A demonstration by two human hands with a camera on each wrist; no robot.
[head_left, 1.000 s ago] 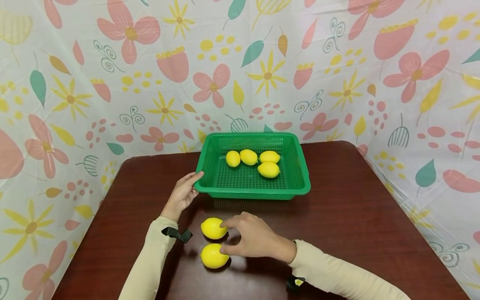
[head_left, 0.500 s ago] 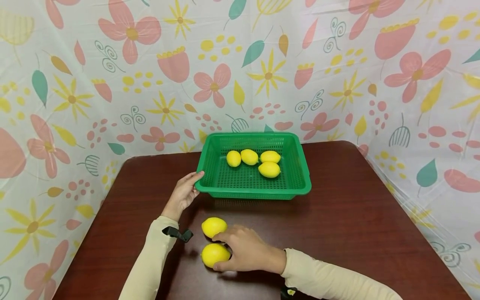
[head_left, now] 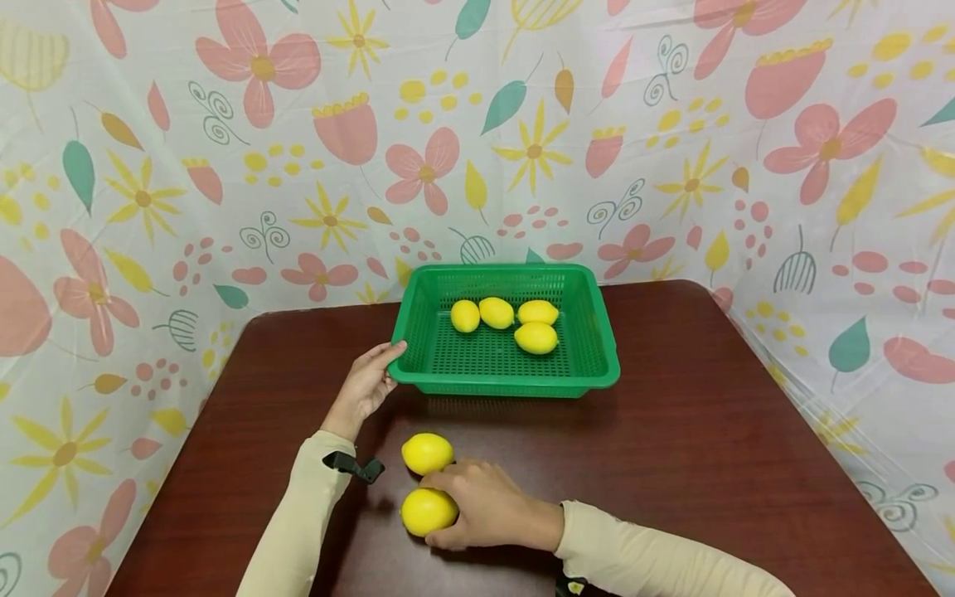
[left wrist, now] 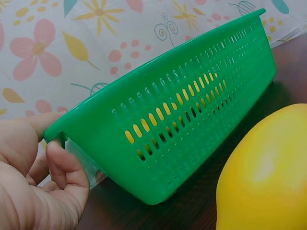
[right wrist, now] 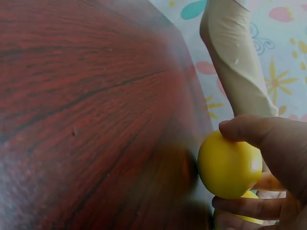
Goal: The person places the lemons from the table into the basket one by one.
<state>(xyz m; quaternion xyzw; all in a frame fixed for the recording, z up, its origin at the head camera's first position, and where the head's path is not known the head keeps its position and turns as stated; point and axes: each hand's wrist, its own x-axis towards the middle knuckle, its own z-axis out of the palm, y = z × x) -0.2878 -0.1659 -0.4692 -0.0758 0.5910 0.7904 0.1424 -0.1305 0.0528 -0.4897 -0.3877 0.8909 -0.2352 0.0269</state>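
My left hand (head_left: 363, 390) pinches the front left corner of a green plastic basket (head_left: 507, 381), thumb over the rim and fingers curled beneath, as the left wrist view shows closely. Several yellow lemons (head_left: 535, 337) lie inside the basket. Two more sit on the table in front of it. My right hand (head_left: 492, 504) grips the nearer lemon (head_left: 425, 512), thumb on its near side and fingers on its far side. In the right wrist view this lemon (right wrist: 228, 165) fills the gap between thumb and fingers. The farther lemon (head_left: 427, 453) lies just beyond those fingers.
A dark reddish-brown table (head_left: 709, 448) carries everything. Behind it hangs a white sheet (head_left: 477, 124) with printed flowers and leaves, close to the basket's back edge. A black strap (head_left: 354, 466) sits on the left wrist.
My right hand has come nearer to me, from beside both loose lemons to around the nearer one, its fingers now gripping it. The left hand and basket stay still.
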